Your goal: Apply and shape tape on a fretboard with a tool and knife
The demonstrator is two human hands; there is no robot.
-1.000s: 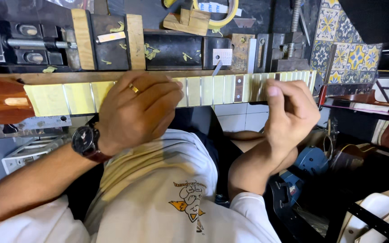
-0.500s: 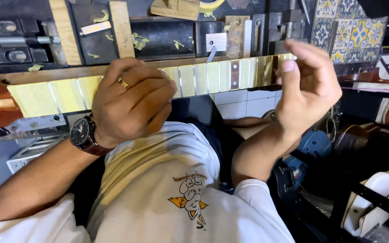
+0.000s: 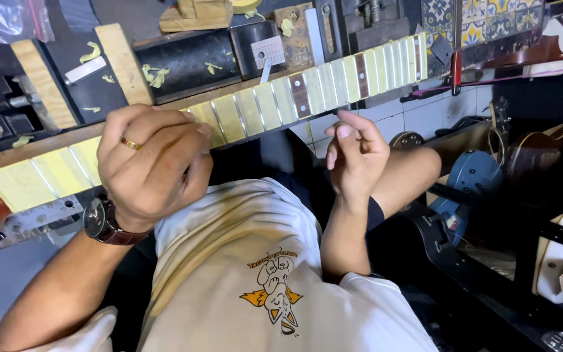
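Note:
A guitar neck (image 3: 333, 85) lies slanted across the workbench edge, and yellow tape covers its fretboard between the metal frets. My left hand (image 3: 151, 169), with a gold ring and a wristwatch (image 3: 102, 221), curls over the middle of the neck and grips it. My right hand (image 3: 353, 156) hovers just below the neck, apart from it. Its thumb and fingertips are pinched together, and I see nothing between them. A white shirt with a printed figure (image 3: 275, 287) fills the lower middle.
Behind the neck the bench holds black metal blocks (image 3: 184, 62), wooden blocks (image 3: 125, 62) and yellow tape scraps (image 3: 154, 77). A red-handled tool (image 3: 456, 65) hangs near the neck's far end below patterned tiles (image 3: 483, 19). A blue rounded object (image 3: 477, 176) sits at right.
My right hand left the upper frets, rose with pinched fingers, then dropped below the neck. My left hand stayed on the neck. The view has tilted.

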